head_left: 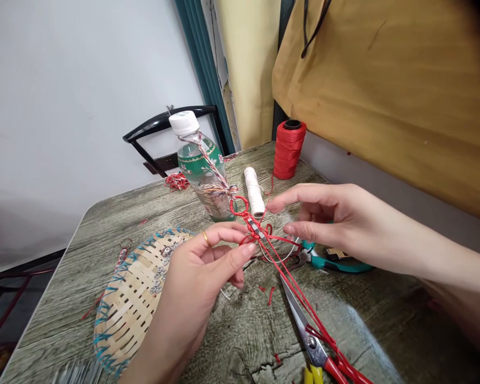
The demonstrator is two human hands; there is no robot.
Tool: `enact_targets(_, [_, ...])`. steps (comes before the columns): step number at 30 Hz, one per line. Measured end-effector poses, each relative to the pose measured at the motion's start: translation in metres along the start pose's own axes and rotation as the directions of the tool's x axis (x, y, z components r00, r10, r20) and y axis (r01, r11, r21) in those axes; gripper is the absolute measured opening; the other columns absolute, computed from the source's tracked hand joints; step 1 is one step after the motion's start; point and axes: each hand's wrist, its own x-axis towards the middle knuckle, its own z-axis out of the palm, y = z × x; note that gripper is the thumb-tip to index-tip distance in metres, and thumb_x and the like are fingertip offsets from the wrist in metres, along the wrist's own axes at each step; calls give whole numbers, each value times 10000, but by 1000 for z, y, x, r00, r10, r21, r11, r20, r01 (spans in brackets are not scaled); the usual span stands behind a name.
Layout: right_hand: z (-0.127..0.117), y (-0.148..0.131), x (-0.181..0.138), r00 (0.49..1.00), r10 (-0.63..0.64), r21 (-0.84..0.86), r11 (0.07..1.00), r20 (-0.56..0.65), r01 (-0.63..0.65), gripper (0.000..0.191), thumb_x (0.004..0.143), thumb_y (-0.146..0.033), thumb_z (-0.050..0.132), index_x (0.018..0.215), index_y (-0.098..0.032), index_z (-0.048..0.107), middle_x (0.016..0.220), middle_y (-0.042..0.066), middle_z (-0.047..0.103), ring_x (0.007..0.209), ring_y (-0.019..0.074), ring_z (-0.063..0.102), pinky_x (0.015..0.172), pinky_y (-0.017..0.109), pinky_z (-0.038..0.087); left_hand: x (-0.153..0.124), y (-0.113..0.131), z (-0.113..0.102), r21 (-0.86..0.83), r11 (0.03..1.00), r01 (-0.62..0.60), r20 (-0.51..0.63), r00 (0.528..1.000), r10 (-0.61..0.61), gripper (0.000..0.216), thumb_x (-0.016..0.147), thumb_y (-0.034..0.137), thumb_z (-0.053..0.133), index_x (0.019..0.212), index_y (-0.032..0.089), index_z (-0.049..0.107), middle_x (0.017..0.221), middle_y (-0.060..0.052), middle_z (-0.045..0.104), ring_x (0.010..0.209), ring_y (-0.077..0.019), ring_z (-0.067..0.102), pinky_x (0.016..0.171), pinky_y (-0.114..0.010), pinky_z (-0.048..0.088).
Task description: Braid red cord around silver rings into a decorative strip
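My left hand (212, 256) pinches a knotted red cord (244, 208) between thumb and fingertips. The cord has a wrapped ring at its far end and small silvery pieces along its middle. Long red strands run from it toward the lower right, across the scissors (300, 314). My right hand (336, 224) hovers just right of the knotwork, thumb and forefinger apart. A thin red strand passes by its forefinger tip, and another goes beneath its thumb; whether they touch is unclear. Behind the work stands a plastic bottle (198, 160) with braided cord tied around it.
On the left lies a woven bamboo tray (132, 304) with small metal rings. Farther back stand a red thread spool (289, 152) and a white thread roll (255, 192). Teal-handled pliers (336, 265) rest below my right hand. Red scraps dot the table (240, 330).
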Motion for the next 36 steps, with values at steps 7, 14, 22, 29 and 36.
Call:
enact_targets(7, [6, 0, 12, 978, -78, 124, 991, 192, 54, 119, 833, -242, 515, 876, -167, 596, 674, -17, 574, 576, 78, 484, 497, 196, 384, -3, 3, 4, -69, 997, 25, 39, 999, -22, 25, 745, 199, 633, 738, 176, 637, 607, 27, 645, 478, -50, 539, 473, -139, 431])
enact_targets(14, [7, 3, 8, 986, -111, 8, 994, 123, 110, 111, 867, -255, 457, 823, -182, 528, 732, -19, 549, 640, 94, 485, 528, 223, 370, -5, 2, 2, -97, 995, -13, -14, 1000, 11, 76, 759, 167, 598, 686, 164, 620, 534, 30, 618, 492, -56, 532, 497, -138, 432])
enact_targets(22, [14, 5, 7, 991, -131, -65, 990, -25, 129, 80, 852, -247, 481, 808, -196, 525, 690, -31, 540, 576, 79, 464, 479, 203, 347, -6, -8, 5, -68, 997, -49, -41, 998, 46, 26, 779, 184, 586, 762, 178, 568, 491, 48, 599, 463, -51, 517, 478, -130, 421])
enact_targets(29, [19, 3, -1, 956, -266, -182, 953, -121, 242, 145, 740, -43, 509, 753, -181, 551, 861, -19, 559, 601, 60, 471, 518, 194, 376, -11, -13, 14, 156, 969, -190, -142, 967, 213, 94, 718, 107, 619, 725, 199, 601, 543, 48, 616, 509, -64, 563, 511, -138, 458])
enact_targets(36, [17, -3, -4, 983, -179, -99, 979, -29, 176, 101, 788, -165, 537, 778, -198, 632, 824, -18, 565, 615, 79, 469, 522, 218, 376, -14, -12, 15, 279, 917, -286, -149, 930, 336, 112, 763, 186, 574, 759, 220, 680, 856, -11, 632, 571, -73, 554, 501, -176, 467])
